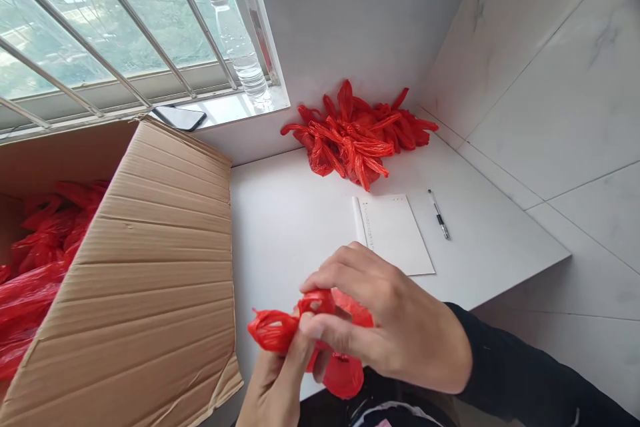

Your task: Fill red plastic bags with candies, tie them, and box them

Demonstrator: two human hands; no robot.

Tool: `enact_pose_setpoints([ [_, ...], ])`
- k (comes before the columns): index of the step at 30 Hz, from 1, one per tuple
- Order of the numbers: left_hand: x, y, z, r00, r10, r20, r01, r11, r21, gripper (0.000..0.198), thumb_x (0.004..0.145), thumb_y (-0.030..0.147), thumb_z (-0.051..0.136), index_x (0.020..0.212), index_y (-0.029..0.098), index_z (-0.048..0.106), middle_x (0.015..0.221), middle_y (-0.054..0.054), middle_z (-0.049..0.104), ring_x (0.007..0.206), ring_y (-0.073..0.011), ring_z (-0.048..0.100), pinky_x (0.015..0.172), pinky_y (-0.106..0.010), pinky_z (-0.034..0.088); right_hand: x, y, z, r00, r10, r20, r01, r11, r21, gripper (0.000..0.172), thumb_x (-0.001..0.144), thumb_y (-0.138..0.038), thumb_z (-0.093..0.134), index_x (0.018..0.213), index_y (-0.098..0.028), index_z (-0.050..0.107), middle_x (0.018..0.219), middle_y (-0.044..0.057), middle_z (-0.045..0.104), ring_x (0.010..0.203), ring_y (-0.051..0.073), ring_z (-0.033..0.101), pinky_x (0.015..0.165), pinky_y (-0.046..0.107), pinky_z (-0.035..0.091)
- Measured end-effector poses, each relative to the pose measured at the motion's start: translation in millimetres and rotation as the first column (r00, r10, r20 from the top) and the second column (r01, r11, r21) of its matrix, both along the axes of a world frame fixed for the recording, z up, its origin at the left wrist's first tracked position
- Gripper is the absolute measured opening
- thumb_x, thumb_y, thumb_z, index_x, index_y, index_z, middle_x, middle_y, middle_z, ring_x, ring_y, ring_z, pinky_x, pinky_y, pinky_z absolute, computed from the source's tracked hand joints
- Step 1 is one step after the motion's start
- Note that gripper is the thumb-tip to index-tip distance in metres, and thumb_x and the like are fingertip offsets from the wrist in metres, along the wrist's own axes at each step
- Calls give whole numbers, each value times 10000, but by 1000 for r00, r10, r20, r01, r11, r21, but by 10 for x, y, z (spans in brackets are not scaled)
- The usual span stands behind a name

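Observation:
A red plastic bag point(275, 330) is bunched between my two hands, above the front edge of the white table point(280, 213). My left hand point(275, 380) comes from below, its fingers closed around the gathered plastic. Thumb and fingers of my right hand point(380, 313) pinch a twisted or looped part of the same bag. Part of the bag hangs under my hands, and some of it is hidden behind my right fingers. Beyond my right hand lies a white notepad point(395, 230).
Red plastic bags point(360, 133) lie heaped at the table's back. A pen point(439, 215) rests right of the notepad. At left, a cardboard box point(150, 247) holds more red bags point(45, 247). A water bottle point(243, 53) and a phone point(180, 117) are on the windowsill.

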State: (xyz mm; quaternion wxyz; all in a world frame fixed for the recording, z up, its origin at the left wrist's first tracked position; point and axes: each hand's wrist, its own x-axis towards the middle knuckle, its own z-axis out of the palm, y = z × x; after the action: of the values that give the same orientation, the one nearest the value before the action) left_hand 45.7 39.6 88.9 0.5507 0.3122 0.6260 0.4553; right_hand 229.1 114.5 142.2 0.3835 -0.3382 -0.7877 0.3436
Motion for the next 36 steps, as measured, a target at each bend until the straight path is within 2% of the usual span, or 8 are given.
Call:
enact_pose_setpoints([
  [5, 17, 322, 148, 935, -158, 318, 150, 987, 49, 336, 940, 503, 631, 1053, 216, 765, 666, -18, 624, 644, -181, 591, 666, -300, 523, 81, 4, -91, 998, 11, -54, -16, 995, -102, 104, 900, -109, 631, 964, -187, 658, 876, 4, 676, 853, 151, 590, 796, 296, 499],
  [11, -43, 366, 202, 925, -337, 176, 311, 937, 162, 195, 803, 371, 829, 791, 190, 758, 800, -41, 642, 711, -161, 580, 681, -273, 500, 88, 119, -298, 983, 162, -87, -179, 956, -233, 355, 896, -382, 730, 1206, -231, 646, 1276, 87, 624, 1210, 242, 562, 1035, 415, 467],
  [13, -50, 331, 199, 932, -354, 76, 335, 923, 187, 136, 824, 328, 810, 845, 200, 767, 824, -43, 647, 728, -166, 596, 692, -277, 519, 85, 227, -432, 963, 232, -137, -266, 903, -337, 452, 976, -473, 617, 1347, -222, 568, 1230, 93, 658, 1140, 234, 607, 1011, 427, 478],
  [17, -34, 286, 80, 898, -217, -382, 362, 857, 366, 145, 876, 148, 697, 998, 222, 715, 864, -38, 700, 758, -186, 674, 679, -276, 545, 52, 331, -653, 957, 232, -172, -288, 794, -535, 371, 1069, -451, 418, 1250, -196, 617, 710, -35, 565, 615, 129, 510, 666, 295, 477],
  [20, -24, 282, -102, 844, -43, -534, 364, 778, 512, 321, 861, 16, 627, 1057, 255, 714, 950, -38, 713, 820, -183, 690, 695, -267, 539, 15, 313, -761, 962, 221, -163, -275, 785, -556, 303, 1061, -360, 436, 1215, -203, 644, 835, -1, 622, 669, 130, 519, 685, 294, 475],
  [25, -46, 277, -292, 799, 42, -600, 407, 696, 592, 489, 880, 1, 647, 1228, 336, 720, 1130, -65, 678, 973, -204, 694, 807, -304, 567, -21, 309, -873, 898, 347, -270, -437, 633, -638, 275, 1016, -292, 509, 1248, -178, 602, 824, -3, 638, 695, 136, 573, 681, 285, 487],
  [32, -99, 185, -375, 672, -10, -740, 553, 671, 493, 559, 989, 108, 553, 1503, 324, 521, 1488, -110, 539, 1319, -282, 548, 1040, -421, 524, 40, 300, -705, 969, 137, -204, -233, 776, -586, 99, 997, -263, 554, 992, -191, 622, 936, 17, 689, 858, 152, 643, 813, 298, 511],
  [36, -269, -82, -611, 579, 52, -814, 579, 677, 455, 525, 1023, 97, 473, 1530, 234, 486, 1503, -110, 552, 1403, -276, 476, 1148, -424, 428, 343, 282, -854, 999, -11, -32, -10, 811, -584, 115, 987, -304, 574, 965, -215, 643, 962, 23, 717, 911, 177, 665, 861, 325, 512],
])
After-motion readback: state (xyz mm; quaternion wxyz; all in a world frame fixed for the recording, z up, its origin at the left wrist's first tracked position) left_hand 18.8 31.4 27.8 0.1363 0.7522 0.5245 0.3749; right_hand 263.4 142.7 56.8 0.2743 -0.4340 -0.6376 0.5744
